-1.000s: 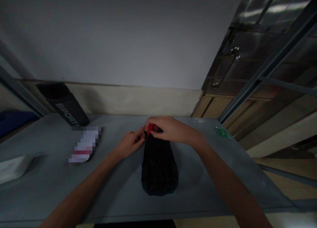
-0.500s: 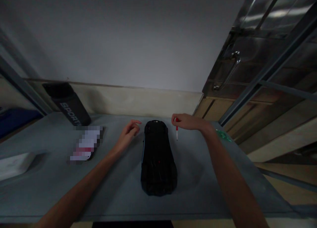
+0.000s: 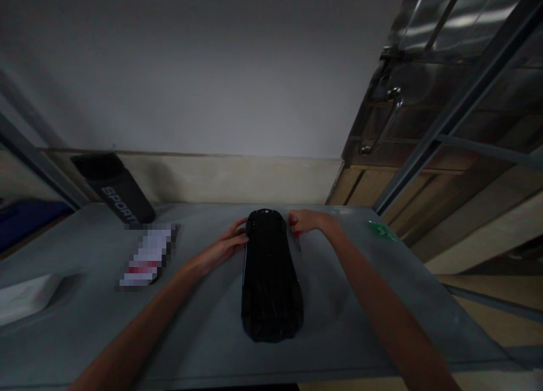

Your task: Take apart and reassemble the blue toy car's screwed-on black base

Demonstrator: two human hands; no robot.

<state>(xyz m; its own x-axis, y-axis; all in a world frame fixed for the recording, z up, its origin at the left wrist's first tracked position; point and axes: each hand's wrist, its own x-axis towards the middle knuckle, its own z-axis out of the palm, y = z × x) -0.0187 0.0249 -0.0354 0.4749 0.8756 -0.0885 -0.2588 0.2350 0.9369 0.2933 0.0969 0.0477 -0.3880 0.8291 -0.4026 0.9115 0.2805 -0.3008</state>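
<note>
A black toy car (image 3: pixel 271 275) lies on the grey table, its long side pointing away from me; its dark surface shows little detail. Against its far left side rests my left hand (image 3: pixel 227 245), with the fingertips at the car's edge. Just beyond the car's far right side, my right hand (image 3: pixel 302 221) is closed around a small red screwdriver (image 3: pixel 297 236). The screwdriver's shaft points down toward the table beside the car.
On the table (image 3: pixel 203 329), a black bottle (image 3: pixel 116 190) leans at the back left, near a pixelated item (image 3: pixel 148 257). A white object (image 3: pixel 29 297) lies far left. Green plastic (image 3: pixel 382 230) is at the right. A wall stands behind.
My left hand has moved right and come to the car's side. My right hand has moved left, closer to the car, with the screwdriver now tilted. The view has shifted slightly.
</note>
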